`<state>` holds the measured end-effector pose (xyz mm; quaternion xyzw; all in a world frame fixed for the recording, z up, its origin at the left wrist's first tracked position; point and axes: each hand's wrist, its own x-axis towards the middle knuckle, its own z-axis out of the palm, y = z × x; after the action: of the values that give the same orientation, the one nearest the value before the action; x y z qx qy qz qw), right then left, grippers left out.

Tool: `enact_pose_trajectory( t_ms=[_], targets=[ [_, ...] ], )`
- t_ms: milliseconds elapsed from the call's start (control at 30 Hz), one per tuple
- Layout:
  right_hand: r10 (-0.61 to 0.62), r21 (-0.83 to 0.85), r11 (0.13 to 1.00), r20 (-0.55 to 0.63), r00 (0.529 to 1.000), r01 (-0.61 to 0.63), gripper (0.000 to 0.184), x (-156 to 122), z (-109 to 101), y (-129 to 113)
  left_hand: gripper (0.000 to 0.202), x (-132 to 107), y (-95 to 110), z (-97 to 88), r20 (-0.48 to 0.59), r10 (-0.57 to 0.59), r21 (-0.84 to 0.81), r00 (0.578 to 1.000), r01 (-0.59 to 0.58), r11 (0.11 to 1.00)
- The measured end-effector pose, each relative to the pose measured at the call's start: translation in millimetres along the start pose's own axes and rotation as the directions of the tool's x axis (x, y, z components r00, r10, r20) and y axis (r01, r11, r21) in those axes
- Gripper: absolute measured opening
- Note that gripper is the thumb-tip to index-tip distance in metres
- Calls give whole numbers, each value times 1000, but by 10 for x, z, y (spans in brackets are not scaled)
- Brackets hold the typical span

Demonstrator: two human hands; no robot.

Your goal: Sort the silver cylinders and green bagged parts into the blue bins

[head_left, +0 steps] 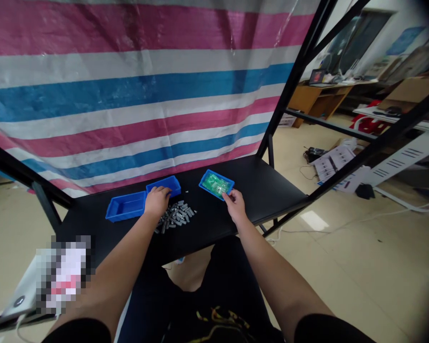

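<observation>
Loosely heaped, the grey parts [177, 216] lie on the surface [264, 190] by the left hand [157, 200]. Its fingers curl narrow against the middle tray [173, 182]; whether they hold a part I cannot tell. A careless wrist could sweep parts off the near edge. The right hand [235, 204] has its fingers narrow at the corner of the right tray [221, 175], which holds green packets [215, 185]; a tug might tip it.

the black table top [257, 190] looks matt and smooth. on it, the empty blue rectangular tray [126, 206] is smooth plastic, the pile of small grey pieces [177, 216] dull metal, the green packets [216, 183] glossy film. behind it, the pink, blue and white striped sheet [128, 95] is woven plastic.
</observation>
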<state>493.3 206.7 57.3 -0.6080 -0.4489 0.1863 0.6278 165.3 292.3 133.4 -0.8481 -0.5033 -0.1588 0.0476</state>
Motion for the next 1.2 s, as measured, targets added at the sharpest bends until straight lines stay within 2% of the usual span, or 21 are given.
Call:
enact_pose_trajectory(
  t_ms=[100,167,233,333,400,500,700,800,967,1200],
  targets=[
    [-19,17,1000,-29,999,20,38,-7,7,1,31,99,15,12,-15,-29,38,999,29,999],
    [-16,12,1000,-38,999,17,38,-10,13,-2,35,165,102,12,-44,-39,62,998,42,997],
    [-15,8,1000,-47,999,15,38,-11,17,-3,39,240,236,23,-49,-2,82,999,6,997],
    [-20,7,1000,-46,999,20,38,-10,20,5,39,384,433,67,3,99,94,995,-99,991],
    [-25,14,1000,-33,999,25,37,-8,22,14,38,489,509,102,75,117,115,990,-125,986],
    [-31,42,999,-17,999,31,35,-5,29,27,33,617,526,134,181,83,162,980,-113,980],
    [-48,64,997,-26,999,50,32,1,35,24,33,692,440,131,232,112,178,966,-156,972],
    [-43,40,998,-24,999,44,32,5,33,27,32,637,423,105,237,147,187,960,-193,963],
    [-44,70,997,-14,999,44,36,14,38,48,25,345,432,-83,115,184,188,976,-203,961],
    [-83,102,991,-17,996,84,35,5,39,55,26,-278,310,-560,73,-36,95,997,29,995]
  ],
)
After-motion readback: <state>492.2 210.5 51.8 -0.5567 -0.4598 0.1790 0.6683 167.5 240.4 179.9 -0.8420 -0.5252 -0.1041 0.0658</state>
